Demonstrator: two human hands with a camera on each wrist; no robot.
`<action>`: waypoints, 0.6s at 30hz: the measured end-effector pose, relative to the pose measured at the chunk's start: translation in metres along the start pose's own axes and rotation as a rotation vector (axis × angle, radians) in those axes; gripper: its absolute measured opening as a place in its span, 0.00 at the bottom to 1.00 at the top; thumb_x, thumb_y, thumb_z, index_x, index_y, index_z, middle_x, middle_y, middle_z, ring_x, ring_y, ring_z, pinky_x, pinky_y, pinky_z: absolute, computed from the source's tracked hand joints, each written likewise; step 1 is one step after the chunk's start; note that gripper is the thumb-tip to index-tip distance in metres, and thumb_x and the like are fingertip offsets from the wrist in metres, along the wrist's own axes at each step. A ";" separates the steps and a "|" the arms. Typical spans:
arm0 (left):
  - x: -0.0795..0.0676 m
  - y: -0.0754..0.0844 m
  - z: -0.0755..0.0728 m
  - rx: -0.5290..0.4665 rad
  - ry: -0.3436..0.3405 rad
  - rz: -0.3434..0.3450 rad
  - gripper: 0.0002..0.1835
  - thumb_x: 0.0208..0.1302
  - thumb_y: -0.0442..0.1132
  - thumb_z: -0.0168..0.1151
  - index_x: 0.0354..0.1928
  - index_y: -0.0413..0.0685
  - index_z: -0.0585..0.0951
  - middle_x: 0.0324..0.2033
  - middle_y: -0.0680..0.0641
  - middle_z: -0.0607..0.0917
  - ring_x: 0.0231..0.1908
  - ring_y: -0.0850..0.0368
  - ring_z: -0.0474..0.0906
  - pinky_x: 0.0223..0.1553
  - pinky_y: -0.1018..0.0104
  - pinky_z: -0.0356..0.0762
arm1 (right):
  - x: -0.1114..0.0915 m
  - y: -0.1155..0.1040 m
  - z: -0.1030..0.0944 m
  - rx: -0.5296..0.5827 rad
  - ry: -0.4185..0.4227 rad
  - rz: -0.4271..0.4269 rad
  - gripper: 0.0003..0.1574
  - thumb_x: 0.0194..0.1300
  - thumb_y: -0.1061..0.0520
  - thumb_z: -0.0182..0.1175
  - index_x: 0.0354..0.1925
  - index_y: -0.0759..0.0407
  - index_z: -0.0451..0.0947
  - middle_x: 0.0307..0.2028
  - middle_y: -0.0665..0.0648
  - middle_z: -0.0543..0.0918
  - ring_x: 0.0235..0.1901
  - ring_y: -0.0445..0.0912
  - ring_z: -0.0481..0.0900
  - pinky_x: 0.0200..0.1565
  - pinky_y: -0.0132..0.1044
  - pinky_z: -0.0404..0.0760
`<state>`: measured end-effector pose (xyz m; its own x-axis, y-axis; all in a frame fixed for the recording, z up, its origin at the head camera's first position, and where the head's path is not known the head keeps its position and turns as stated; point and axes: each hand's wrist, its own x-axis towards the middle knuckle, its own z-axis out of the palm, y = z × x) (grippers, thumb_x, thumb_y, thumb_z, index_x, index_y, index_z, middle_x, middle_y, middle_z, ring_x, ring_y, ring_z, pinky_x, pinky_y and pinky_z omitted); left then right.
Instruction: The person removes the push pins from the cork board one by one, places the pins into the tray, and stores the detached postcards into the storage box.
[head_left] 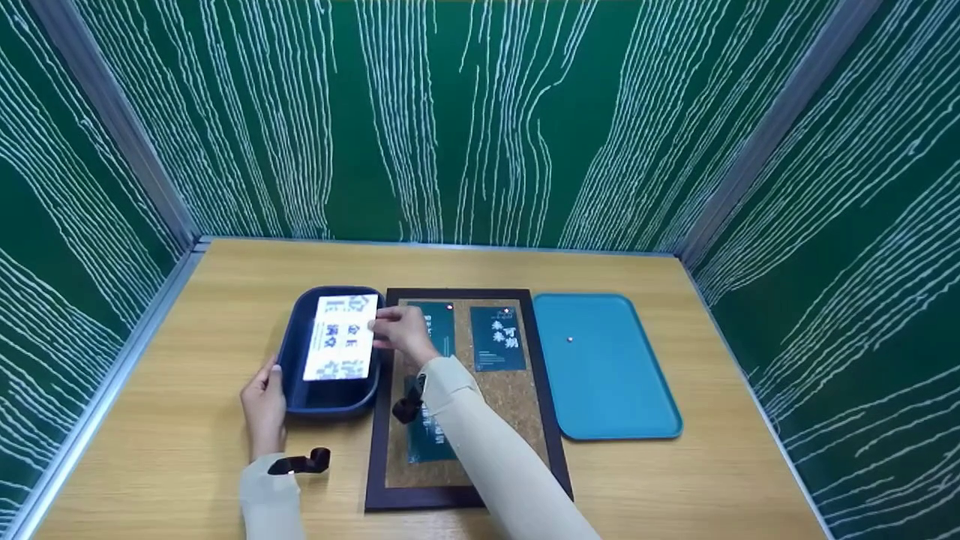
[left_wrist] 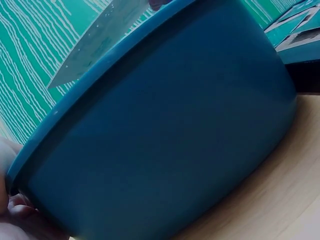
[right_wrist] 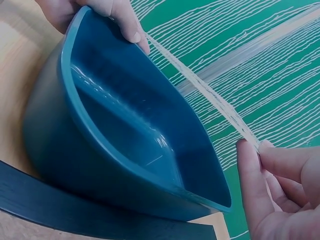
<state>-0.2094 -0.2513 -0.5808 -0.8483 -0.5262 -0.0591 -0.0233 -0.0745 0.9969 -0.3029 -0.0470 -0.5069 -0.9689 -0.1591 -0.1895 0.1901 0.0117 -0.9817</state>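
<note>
Your right hand [head_left: 405,334] pinches the white card [head_left: 341,337] above the basin [head_left: 345,395], which stands toward the left edge of the tabletop [head_left: 187,375]. Your left hand [head_left: 264,405] grips the basin's rim on the side facing that edge. Beside the basin lies the corkboard [head_left: 526,409], bearing green posters [head_left: 499,356]; the tray [head_left: 607,390] lies toward the right edge.

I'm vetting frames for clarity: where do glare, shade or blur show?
Head view: the white card is bright, its smallest print blurred; left wrist view: the blue basin looks dark outside; right wrist view: pale highlights streak the blue basin's inside.
</note>
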 end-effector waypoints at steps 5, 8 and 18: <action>0.000 0.000 0.001 -0.006 0.001 -0.026 0.23 0.76 0.35 0.45 0.69 0.35 0.65 0.70 0.40 0.61 0.72 0.51 0.49 0.70 0.64 0.48 | 0.000 0.001 0.001 0.047 -0.011 0.015 0.12 0.61 0.71 0.63 0.45 0.71 0.81 0.35 0.62 0.84 0.32 0.51 0.86 0.33 0.36 0.85; 0.000 0.000 0.001 -0.009 0.002 -0.042 0.23 0.76 0.36 0.45 0.69 0.35 0.66 0.70 0.40 0.61 0.72 0.51 0.49 0.70 0.64 0.48 | -0.001 0.002 0.002 0.077 -0.035 0.032 0.13 0.62 0.73 0.61 0.46 0.74 0.80 0.39 0.68 0.84 0.35 0.53 0.86 0.34 0.37 0.85; 0.001 0.000 -0.001 -0.001 0.001 -0.062 0.23 0.77 0.38 0.45 0.69 0.38 0.65 0.71 0.43 0.60 0.72 0.53 0.50 0.70 0.64 0.50 | 0.000 0.005 -0.001 0.028 -0.034 0.062 0.08 0.61 0.73 0.62 0.40 0.67 0.82 0.36 0.64 0.85 0.33 0.51 0.86 0.34 0.36 0.85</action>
<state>-0.2101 -0.2524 -0.5807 -0.8449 -0.5212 -0.1205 -0.0748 -0.1081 0.9913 -0.3022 -0.0456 -0.5121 -0.9492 -0.1921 -0.2491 0.2547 -0.0050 -0.9670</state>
